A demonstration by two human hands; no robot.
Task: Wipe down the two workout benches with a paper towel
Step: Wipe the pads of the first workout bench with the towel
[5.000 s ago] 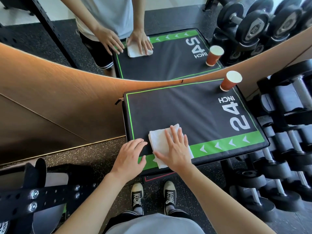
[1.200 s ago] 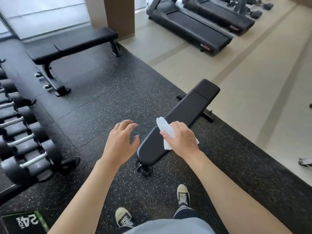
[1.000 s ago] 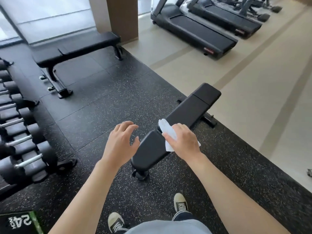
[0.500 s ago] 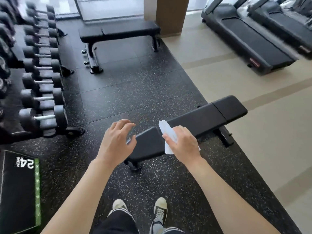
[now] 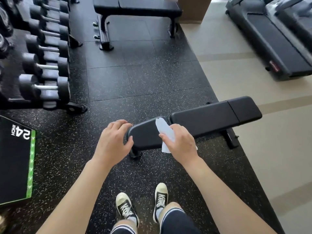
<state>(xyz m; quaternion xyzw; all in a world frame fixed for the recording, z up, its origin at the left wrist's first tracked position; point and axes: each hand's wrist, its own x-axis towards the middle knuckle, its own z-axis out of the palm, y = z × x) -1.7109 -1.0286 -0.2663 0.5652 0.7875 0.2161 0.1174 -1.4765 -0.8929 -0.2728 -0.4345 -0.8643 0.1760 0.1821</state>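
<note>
A black padded workout bench (image 5: pixel 206 119) lies crosswise in front of me on the rubber floor. My right hand (image 5: pixel 181 143) grips a folded white paper towel (image 5: pixel 164 130) above the bench's near left pad. My left hand (image 5: pixel 113 142) hovers by the bench's left end with fingers curled and apart, holding nothing. A second black bench (image 5: pixel 136 5) stands farther back at the top of the view.
A dumbbell rack (image 5: pixel 43 63) lines the left side. A black and green 24 inch plyo box (image 5: pixel 16 159) sits at lower left. Treadmills (image 5: pixel 273 38) stand on the beige floor at upper right. My shoes (image 5: pixel 125 206) stand on the speckled black mat.
I turned away from the plyo box and walked up to the near bench. Both hands came closer to its left end, the towel still in my right hand.
</note>
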